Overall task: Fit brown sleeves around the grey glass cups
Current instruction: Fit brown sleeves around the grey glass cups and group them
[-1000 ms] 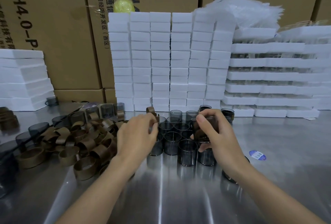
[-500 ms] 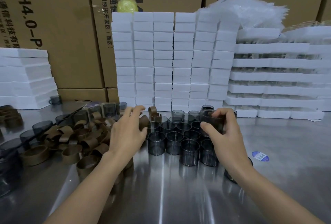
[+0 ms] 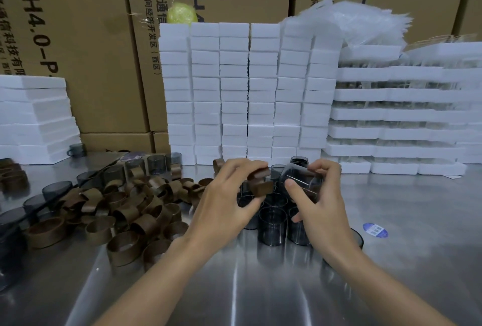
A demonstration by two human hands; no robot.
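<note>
The left hand (image 3: 224, 200) pinches a brown sleeve (image 3: 260, 186) in its grip; right hand (image 3: 320, 203) curls round a tilted grey glass cup (image 3: 300, 177), both just above the cups (image 3: 272, 226) clustered on the steel surface (image 3: 260, 286)

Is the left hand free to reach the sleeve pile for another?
Probably yes. The sleeve pile lies close beside the left hand, on its left, with nothing between them. For now that hand pinches a sleeve near the cup in the right hand.

Looks like a packing warehouse: printed cartons (image 3: 86, 46) at 11 o'clock, white foam stacks (image 3: 247, 91) at 12, steel bench (image 3: 260, 286).
</note>
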